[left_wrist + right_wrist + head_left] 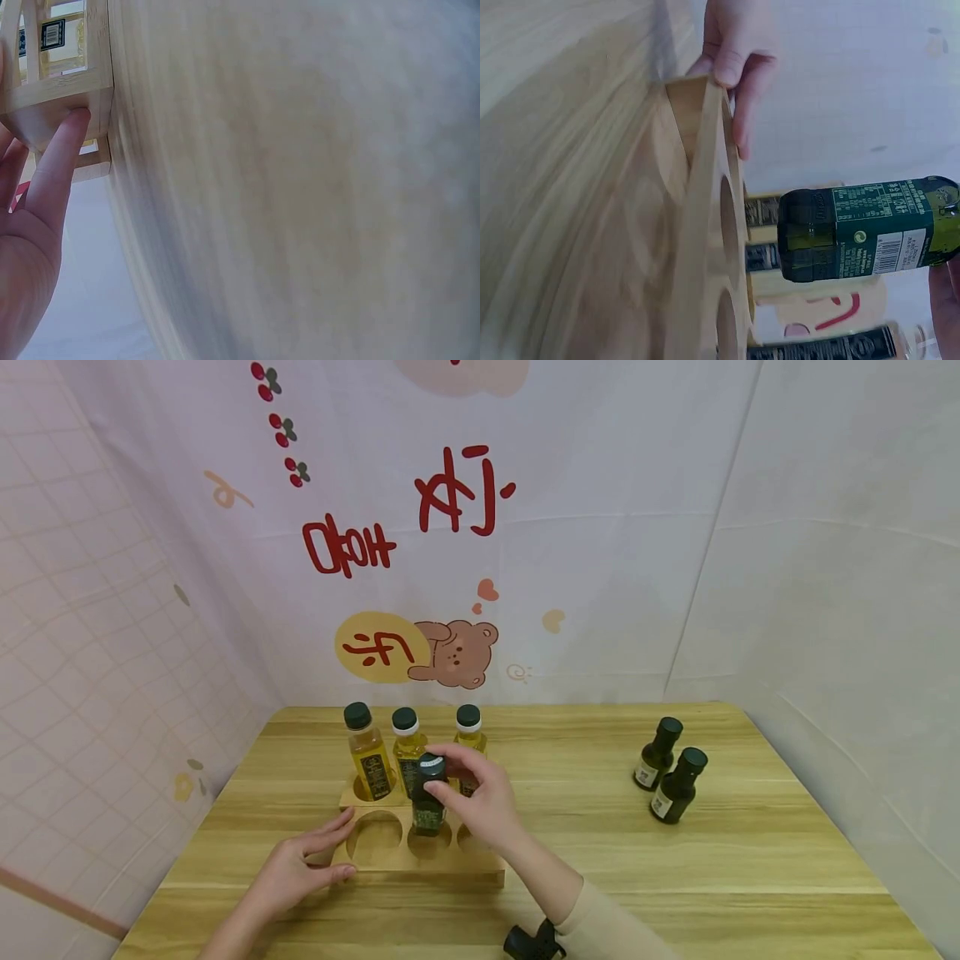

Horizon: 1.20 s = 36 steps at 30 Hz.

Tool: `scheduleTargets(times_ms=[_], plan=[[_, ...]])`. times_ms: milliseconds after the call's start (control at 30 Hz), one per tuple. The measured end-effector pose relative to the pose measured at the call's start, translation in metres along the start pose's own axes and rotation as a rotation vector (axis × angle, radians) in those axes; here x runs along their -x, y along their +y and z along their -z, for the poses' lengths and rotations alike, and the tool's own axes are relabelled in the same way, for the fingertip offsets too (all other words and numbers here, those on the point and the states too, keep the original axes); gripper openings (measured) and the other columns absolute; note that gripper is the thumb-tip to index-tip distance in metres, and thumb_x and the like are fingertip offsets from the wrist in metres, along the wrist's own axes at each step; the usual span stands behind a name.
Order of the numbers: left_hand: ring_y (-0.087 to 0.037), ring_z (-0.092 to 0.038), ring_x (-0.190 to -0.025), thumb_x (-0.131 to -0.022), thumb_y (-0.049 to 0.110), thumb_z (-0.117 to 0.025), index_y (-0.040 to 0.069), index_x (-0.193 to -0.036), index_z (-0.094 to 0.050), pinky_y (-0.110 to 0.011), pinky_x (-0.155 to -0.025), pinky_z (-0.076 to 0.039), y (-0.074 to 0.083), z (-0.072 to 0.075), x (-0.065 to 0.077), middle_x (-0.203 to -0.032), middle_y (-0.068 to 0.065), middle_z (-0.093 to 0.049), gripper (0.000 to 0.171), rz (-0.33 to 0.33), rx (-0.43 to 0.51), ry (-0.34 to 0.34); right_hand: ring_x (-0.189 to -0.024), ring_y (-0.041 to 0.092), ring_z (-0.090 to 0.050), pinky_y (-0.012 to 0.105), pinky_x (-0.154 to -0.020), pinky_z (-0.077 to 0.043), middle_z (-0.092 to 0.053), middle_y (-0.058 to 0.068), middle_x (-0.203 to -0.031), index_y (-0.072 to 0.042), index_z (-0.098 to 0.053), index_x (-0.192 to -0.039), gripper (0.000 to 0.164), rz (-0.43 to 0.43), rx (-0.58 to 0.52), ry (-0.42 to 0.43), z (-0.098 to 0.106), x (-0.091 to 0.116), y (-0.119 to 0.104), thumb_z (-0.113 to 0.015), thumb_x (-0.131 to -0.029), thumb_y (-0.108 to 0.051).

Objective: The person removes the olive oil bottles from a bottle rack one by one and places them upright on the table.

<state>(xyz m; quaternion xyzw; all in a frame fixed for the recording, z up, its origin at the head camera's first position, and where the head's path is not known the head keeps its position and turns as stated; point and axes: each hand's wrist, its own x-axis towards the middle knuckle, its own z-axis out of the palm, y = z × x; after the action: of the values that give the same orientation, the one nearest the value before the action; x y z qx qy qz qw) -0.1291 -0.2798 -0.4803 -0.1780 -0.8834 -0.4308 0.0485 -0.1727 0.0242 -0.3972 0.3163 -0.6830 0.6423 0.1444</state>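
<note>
My right hand (480,793) pinches a small dark green glass bottle (429,810) near its cap. The bottle is upright over the middle front hole of a two-tier wooden rack (390,860); the right wrist view shows a gap between the bottle's base (799,236) and the rack. At the rack's left end, my left hand (300,864) rests with thumb and fingers spread, and a fingertip presses the end panel (56,120). Behind, the raised back row holds an oil bottle (371,760) at left, another (407,747) in the middle and a third (469,727) at right, partly hidden by my right hand.
To the right on the wooden table (585,827) stand two dark bottles, one farther back (658,756) and one nearer (677,789). A black object (534,941) lies by my right sleeve at the front edge. Printed cloth (600,568) hangs behind the table.
</note>
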Motion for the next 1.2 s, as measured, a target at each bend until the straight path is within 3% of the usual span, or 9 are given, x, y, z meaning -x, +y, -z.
scheduleTargets(times_ms=[233, 400, 467, 567, 733, 900, 1000, 1200], plan=[[-0.006, -0.043, -0.127, -0.078, 0.031, -0.084, 0.004, -0.131, -0.064, -0.017, -0.092, -0.043, 0.001, 0.0, 0.0, -0.145, -0.006, -0.05, 0.063, 0.006, 0.012, -0.01, -0.092, 0.023, -0.066, 0.043, -0.083, -0.056, -0.069, 0.014, -0.109, 0.001, -0.066, -0.121, 0.039, -0.049, 0.065, 0.027, 0.029, 0.004, -0.006, -0.075, -0.083, 0.007], [-0.004, -0.042, -0.127, -0.079, 0.03, -0.084, 0.003, -0.132, -0.063, -0.024, -0.09, -0.049, 0.001, 0.0, 0.001, -0.146, -0.006, -0.05, 0.063, 0.024, 0.026, -0.019, -0.092, 0.02, -0.066, 0.043, -0.083, -0.056, -0.068, 0.021, -0.108, 0.008, -0.065, -0.117, 0.037, -0.002, 0.116, 0.046, 0.05, 0.008, -0.028, -0.073, -0.081, 0.014], [-0.007, -0.043, -0.128, -0.079, 0.03, -0.084, 0.003, -0.132, -0.063, -0.023, -0.091, -0.048, 0.002, 0.0, 0.001, -0.146, -0.005, -0.049, 0.063, 0.039, 0.033, -0.026, -0.092, 0.017, -0.066, 0.043, -0.082, -0.056, -0.068, 0.022, -0.108, 0.01, -0.064, -0.116, 0.037, 0.028, 0.13, 0.057, 0.059, 0.01, -0.033, -0.072, -0.081, 0.015], [-0.014, -0.044, -0.129, -0.078, 0.033, -0.083, 0.004, -0.133, -0.063, -0.019, -0.092, -0.044, 0.002, 0.0, 0.001, -0.147, -0.003, -0.049, 0.064, 0.057, 0.034, -0.03, -0.093, 0.016, -0.066, 0.043, -0.082, -0.056, -0.068, 0.021, -0.107, 0.008, -0.064, -0.118, 0.039, 0.024, 0.153, 0.078, 0.073, 0.017, -0.021, -0.072, -0.081, 0.016], [-0.018, -0.044, -0.13, -0.078, 0.033, -0.084, 0.003, -0.132, -0.064, -0.015, -0.094, -0.04, 0.003, 0.0, 0.001, -0.146, -0.003, -0.05, 0.064, 0.053, 0.031, -0.022, -0.093, 0.014, -0.066, 0.032, -0.083, -0.056, -0.069, 0.015, -0.107, 0.001, -0.065, -0.123, 0.044, 0.0, 0.187, 0.105, 0.1, 0.029, 0.001, -0.073, -0.082, 0.014], [-0.018, -0.044, -0.129, -0.078, 0.032, -0.084, 0.003, -0.131, -0.064, -0.017, -0.093, -0.042, 0.002, -0.001, 0.002, -0.146, -0.003, -0.05, 0.064, 0.056, 0.032, -0.023, -0.094, 0.015, -0.066, 0.024, -0.084, -0.054, -0.068, 0.015, -0.106, 0.003, -0.064, -0.125, 0.044, -0.003, 0.184, 0.127, 0.125, 0.04, 0.007, -0.072, -0.083, 0.013], [-0.024, -0.045, -0.13, -0.078, 0.035, -0.083, 0.005, -0.132, -0.063, -0.019, -0.094, -0.043, 0.001, -0.001, 0.002, -0.147, -0.001, -0.049, 0.065, 0.07, 0.023, -0.032, -0.094, 0.012, -0.065, 0.023, -0.084, -0.053, -0.069, 0.012, -0.105, 0.003, -0.064, -0.125, 0.044, -0.03, 0.211, 0.146, 0.139, 0.047, 0.007, -0.072, -0.083, 0.012], [-0.032, -0.045, -0.131, -0.078, 0.036, -0.083, 0.006, -0.133, -0.063, -0.022, -0.095, -0.043, 0.002, -0.001, 0.002, -0.148, 0.001, -0.048, 0.066, 0.086, 0.018, -0.042, -0.092, 0.008, -0.064, 0.022, -0.083, -0.053, -0.067, 0.014, -0.101, 0.007, -0.064, -0.121, 0.041, -0.08, 0.33, 0.181, 0.156, 0.054, -0.018, -0.071, -0.082, 0.017]])
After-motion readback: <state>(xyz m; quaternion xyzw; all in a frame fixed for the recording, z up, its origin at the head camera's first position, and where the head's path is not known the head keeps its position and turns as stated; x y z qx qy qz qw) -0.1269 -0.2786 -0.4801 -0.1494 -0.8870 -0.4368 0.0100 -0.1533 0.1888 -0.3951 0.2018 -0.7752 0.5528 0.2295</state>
